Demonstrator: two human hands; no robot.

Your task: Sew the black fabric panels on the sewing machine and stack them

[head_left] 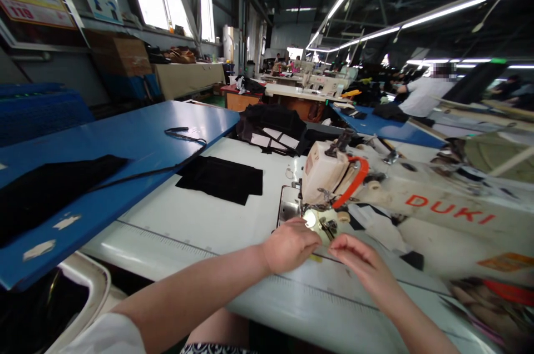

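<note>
My left hand (291,245) is closed beside the needle area of a white sewing machine (417,193) marked DUKI. Its fingertips are bunched in a pinch, and whatever they may hold is too small to make out. Just to the right, my right hand (355,253) also pinches thumb against fingers, its tips close to the left ones. A small lamp shines above my left fingers, and the metal needle plate (291,207) lies to their left. A flat black fabric piece (223,179) rests on the white sewing table (167,220), left of the machine head.
A blue table (125,143) adjoins on the left, bearing black cloth (62,184) and a dark strip. Dark fabric with white pieces (275,140) is heaped behind the machine. A white-rimmed bin (102,276) stands at lower left. A person in white (429,93) is farther back right.
</note>
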